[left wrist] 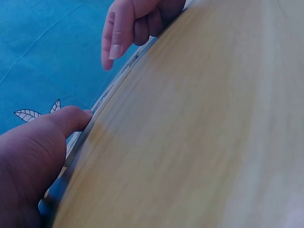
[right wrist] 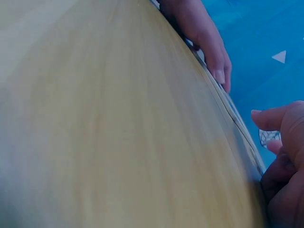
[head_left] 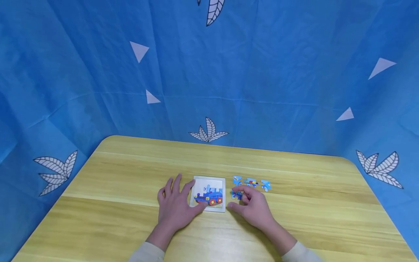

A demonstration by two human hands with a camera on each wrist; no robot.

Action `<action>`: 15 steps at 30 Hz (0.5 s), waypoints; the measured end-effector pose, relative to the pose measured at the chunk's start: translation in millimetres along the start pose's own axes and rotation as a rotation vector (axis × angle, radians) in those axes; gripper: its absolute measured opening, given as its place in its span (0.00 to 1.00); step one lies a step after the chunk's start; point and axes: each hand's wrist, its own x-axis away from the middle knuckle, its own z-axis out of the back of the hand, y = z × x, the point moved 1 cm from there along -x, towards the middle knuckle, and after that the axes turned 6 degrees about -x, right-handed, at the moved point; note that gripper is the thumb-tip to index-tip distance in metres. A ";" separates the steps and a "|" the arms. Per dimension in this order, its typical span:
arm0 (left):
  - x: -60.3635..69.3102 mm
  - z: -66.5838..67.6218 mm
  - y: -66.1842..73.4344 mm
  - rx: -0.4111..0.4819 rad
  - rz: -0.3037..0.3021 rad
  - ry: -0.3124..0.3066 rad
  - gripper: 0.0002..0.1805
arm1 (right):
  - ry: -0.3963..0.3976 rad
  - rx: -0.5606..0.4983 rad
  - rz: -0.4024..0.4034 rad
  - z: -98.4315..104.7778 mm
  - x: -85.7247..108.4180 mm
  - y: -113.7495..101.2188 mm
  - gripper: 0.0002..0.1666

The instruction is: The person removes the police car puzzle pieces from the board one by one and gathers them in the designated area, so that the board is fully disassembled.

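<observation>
A jigsaw puzzle tray (head_left: pixel 208 210) with a pale rim lies flat on the table. Inside it, joined pieces form part of a blue train picture (head_left: pixel 212 196) with red and yellow wheels. My left hand (head_left: pixel 176 205) is spread along the tray's left side, its thumb on the lower rim and its index fingertip by the upper left corner. Just right of the tray, my right hand (head_left: pixel 253 207) hovers low over a loose puzzle piece (head_left: pixel 236 195), partly hidden by the fingers. Its thumb and index finger stand apart, with no piece visible between them; the other fingers are curled.
Further loose pieces lie beyond the right hand: a blue one (head_left: pixel 237 179), one with red and yellow (head_left: pixel 251 182) and another blue one (head_left: pixel 266 185). The wooden table (head_left: pixel 131 167) ends at a blue patterned curtain (head_left: pixel 262 72).
</observation>
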 end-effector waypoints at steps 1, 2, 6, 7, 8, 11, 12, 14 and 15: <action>-0.2 0.0 -0.1 0.000 0.000 -0.003 0.46 | -0.004 -0.008 0.003 -2.6 -0.1 -1.4 0.25; -0.2 0.1 -0.1 0.001 0.000 -0.006 0.46 | -0.007 -0.019 0.006 -5.2 -0.5 -2.6 0.25; 0.0 0.3 -0.2 -0.007 -0.003 -0.009 0.46 | -0.022 -0.043 0.031 -15.4 -3.0 -5.9 0.25; 0.2 0.1 -0.1 -0.009 -0.004 -0.009 0.46 | -0.028 -0.050 0.037 -17.8 -3.9 -6.3 0.25; 0.4 0.2 0.0 -0.010 -0.006 -0.006 0.46 | -0.033 -0.055 0.043 -20.2 -4.9 -6.8 0.25; 0.5 0.6 0.5 -0.014 -0.010 0.002 0.47 | -0.049 -0.062 0.040 -28.2 -8.0 -8.9 0.25; 0.4 0.7 0.6 -0.014 -0.010 0.004 0.47 | -0.056 -0.066 0.037 -30.9 -9.0 -10.3 0.25; 0.1 1.2 0.8 -0.019 -0.008 0.002 0.47 | -0.071 -0.065 0.040 -36.1 -11.4 -12.8 0.25; 0.0 1.4 0.9 -0.021 -0.007 0.000 0.47 | -0.078 -0.066 0.040 -38.6 -12.6 -13.7 0.25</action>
